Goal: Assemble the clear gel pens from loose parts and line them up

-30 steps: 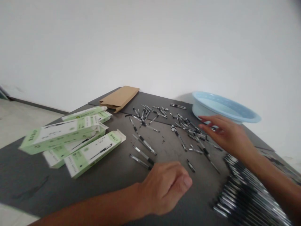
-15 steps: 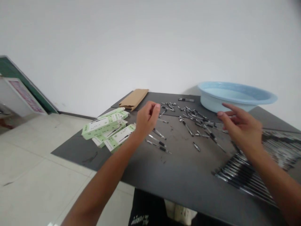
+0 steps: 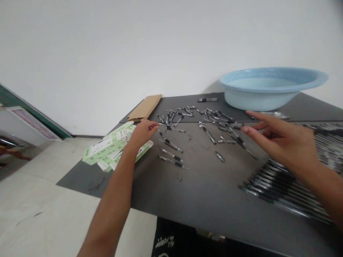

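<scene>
My left hand [image 3: 145,132] is closed, thumb and fingers pressed together, at the left end of loose clear pens with black grips [image 3: 171,127]. Whether anything sits in its pinch cannot be made out. Over the right side of the table hovers my right hand [image 3: 281,137], thumb and index finger spread, with nothing visible between them. Below and beside it lies a long row of pens [image 3: 278,189] set side by side, partly hidden by my forearm. Between the hands is a heap of pen parts and short caps [image 3: 219,119]. Separate pens [image 3: 173,161] lie nearer to me.
Green and white pen boxes [image 3: 105,146] are stacked at the table's left edge, partly behind my left forearm. A brown paper envelope [image 3: 146,107] lies behind them. At the back right stands a light blue basin [image 3: 254,100], against a white wall [image 3: 160,46].
My left hand has moved left and slightly down, to the left edge of the loose pens. My right hand stays spread near the row. The view has shifted slightly.
</scene>
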The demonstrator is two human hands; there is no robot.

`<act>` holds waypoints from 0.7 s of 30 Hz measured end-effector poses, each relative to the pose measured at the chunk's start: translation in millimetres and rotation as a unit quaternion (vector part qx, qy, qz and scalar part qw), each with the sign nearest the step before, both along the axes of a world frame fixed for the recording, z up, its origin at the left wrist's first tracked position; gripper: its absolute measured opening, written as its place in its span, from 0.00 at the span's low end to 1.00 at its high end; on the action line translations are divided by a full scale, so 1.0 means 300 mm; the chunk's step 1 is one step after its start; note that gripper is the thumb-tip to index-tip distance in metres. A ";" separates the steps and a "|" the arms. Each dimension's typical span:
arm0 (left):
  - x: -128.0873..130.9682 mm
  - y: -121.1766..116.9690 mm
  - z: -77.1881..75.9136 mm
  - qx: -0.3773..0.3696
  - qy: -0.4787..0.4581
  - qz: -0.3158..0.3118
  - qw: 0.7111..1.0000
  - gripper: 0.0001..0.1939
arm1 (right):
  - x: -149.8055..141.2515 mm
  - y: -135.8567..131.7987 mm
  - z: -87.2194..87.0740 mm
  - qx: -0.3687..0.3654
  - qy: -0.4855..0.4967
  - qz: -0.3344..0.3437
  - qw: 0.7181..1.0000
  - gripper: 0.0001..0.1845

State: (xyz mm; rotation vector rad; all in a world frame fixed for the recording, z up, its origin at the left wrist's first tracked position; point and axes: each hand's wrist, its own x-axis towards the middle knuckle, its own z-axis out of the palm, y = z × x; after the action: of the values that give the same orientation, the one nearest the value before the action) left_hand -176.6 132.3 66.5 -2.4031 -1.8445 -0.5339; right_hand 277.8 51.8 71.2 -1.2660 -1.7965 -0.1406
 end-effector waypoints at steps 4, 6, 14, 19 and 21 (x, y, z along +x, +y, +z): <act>-0.020 0.027 -0.048 -0.025 0.065 -0.019 0.997 0.15 | 0.008 0.006 -0.016 0.012 -0.033 0.015 0.999 0.25; -0.021 0.038 -0.068 -0.037 0.094 -0.029 0.994 0.16 | 0.013 0.014 -0.027 0.009 -0.041 0.020 0.999 0.25; -0.001 0.080 -0.102 -0.064 0.168 -0.040 0.983 0.16 | 0.019 0.027 -0.034 0.010 -0.061 0.043 0.997 0.23; 0.018 0.102 -0.117 -0.084 0.168 -0.047 0.981 0.15 | 0.018 0.017 -0.030 0.010 -0.066 0.054 0.996 0.22; 0.019 0.108 -0.115 -0.092 0.162 -0.049 0.981 0.15 | 0.019 0.015 -0.029 -0.001 -0.071 0.060 0.996 0.22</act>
State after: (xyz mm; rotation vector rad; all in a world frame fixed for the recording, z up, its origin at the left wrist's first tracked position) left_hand -170.8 164.8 32.0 -2.5189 -1.7085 0.0290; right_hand 283.5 56.4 62.4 -1.1701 -1.9893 -0.1656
